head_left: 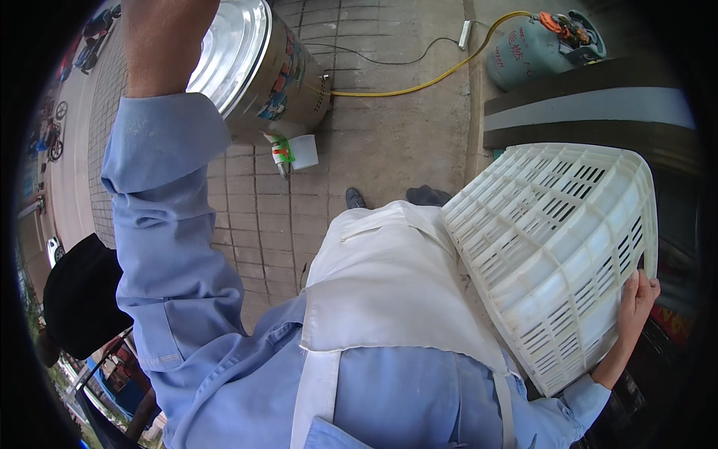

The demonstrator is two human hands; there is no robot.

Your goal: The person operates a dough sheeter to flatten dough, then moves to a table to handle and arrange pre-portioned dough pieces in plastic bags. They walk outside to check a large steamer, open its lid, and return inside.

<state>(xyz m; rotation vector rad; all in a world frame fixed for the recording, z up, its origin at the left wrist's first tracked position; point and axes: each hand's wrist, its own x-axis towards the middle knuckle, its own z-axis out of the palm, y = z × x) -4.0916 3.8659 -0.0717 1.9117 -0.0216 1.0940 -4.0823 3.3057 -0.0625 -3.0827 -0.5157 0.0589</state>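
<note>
A white slatted plastic basket (550, 262) is tilted on its side at my right, against the white apron (396, 277) I wear. My right hand (639, 299) grips its rim on the far right side, fingers curled over the edge. My left arm (168, 165) is raised toward the upper left, and the hand is cut off by the top edge. Beside that forearm stands a large round metal steamer drum (288, 82) with a shiny ridged lid (233, 52).
A yellow hose (419, 88) runs from the drum to a grey-green gas cylinder (542, 52). Below the drum is a small white box (303, 152). A dark ledge with a pale stripe (591, 108) borders the right. A black rounded object (82, 299) is at left, with parked motorbikes beyond.
</note>
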